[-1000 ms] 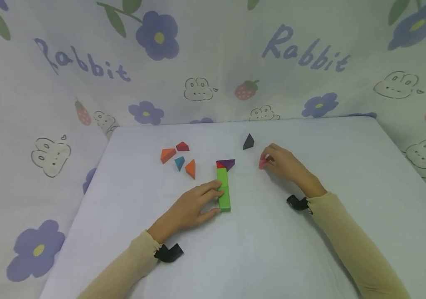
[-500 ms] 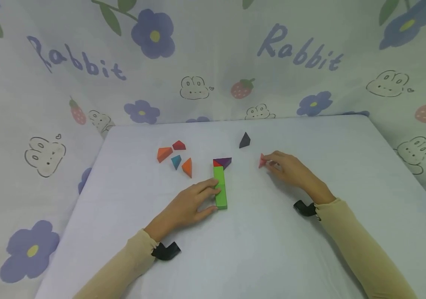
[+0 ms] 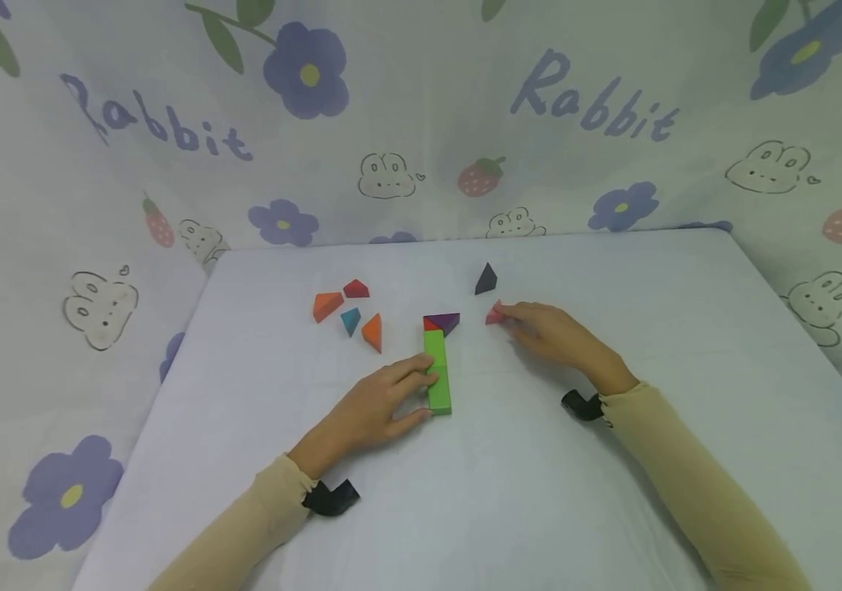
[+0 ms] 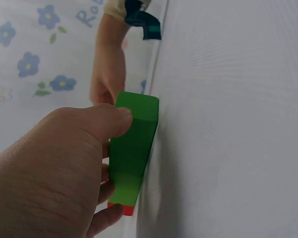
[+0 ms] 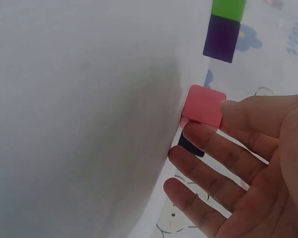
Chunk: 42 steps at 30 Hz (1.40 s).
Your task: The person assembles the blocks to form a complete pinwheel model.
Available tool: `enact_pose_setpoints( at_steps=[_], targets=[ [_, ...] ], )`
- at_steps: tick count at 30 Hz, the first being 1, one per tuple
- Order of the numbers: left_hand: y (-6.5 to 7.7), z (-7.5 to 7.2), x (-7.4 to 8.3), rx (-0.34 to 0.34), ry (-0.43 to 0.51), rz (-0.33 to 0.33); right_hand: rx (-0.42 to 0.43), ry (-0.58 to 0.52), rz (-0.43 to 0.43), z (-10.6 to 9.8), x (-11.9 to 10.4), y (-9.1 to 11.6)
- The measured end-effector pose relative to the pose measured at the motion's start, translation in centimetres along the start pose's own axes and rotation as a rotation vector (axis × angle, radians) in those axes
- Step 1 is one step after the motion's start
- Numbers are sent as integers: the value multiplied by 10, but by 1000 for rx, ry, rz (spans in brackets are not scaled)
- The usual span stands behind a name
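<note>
Two green blocks [image 3: 438, 373] lie end to end in a strip, with a small red triangular block [image 3: 429, 324] and a purple triangular block [image 3: 447, 322] at their far end. My left hand [image 3: 372, 410] rests along the strip's left side, fingertips on the green and thumb by the near corner. My right hand [image 3: 557, 332] pinches a pink triangular block [image 3: 494, 314] between thumb and index finger, close to the white table, right of the purple block. In the right wrist view the other fingers are spread beneath the pink block [image 5: 204, 105].
A dark grey triangular block [image 3: 487, 279] stands behind the pink one. To the left lie two orange blocks [image 3: 327, 305], a dark red block [image 3: 356, 289] and a blue block [image 3: 350, 321]. A printed cloth [image 3: 421, 123] rises behind the white table [image 3: 524, 492].
My right hand has moved left with the pink block, which now lies closer to the purple one and is turned differently. My left hand stays at the green blocks.
</note>
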<state>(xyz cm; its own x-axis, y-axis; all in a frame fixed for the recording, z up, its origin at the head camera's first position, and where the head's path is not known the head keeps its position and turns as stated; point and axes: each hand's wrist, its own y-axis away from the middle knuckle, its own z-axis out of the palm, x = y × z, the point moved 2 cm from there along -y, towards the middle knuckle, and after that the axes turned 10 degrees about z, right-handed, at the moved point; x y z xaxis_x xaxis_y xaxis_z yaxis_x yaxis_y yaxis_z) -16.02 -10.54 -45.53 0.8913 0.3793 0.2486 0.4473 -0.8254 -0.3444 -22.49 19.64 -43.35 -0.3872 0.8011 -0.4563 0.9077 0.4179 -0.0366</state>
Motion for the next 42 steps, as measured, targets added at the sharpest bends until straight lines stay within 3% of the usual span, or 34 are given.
enact_pose_setpoints(
  at_steps=[18, 27, 35, 42],
  targets=[
    [1, -3, 1, -32, 17, -32, -109, -8, 24, 12, -16, -39],
    [0, -2, 0, -26, 9, -18, -30, -9, 36, 5, -16, -44],
    [-1, -3, -1, -8, 6, 1, -74, -78, 27, 7, -19, -50],
    [0, -3, -1, -11, 6, 1, -88, -65, 1, 16, -30, -60]
  ],
)
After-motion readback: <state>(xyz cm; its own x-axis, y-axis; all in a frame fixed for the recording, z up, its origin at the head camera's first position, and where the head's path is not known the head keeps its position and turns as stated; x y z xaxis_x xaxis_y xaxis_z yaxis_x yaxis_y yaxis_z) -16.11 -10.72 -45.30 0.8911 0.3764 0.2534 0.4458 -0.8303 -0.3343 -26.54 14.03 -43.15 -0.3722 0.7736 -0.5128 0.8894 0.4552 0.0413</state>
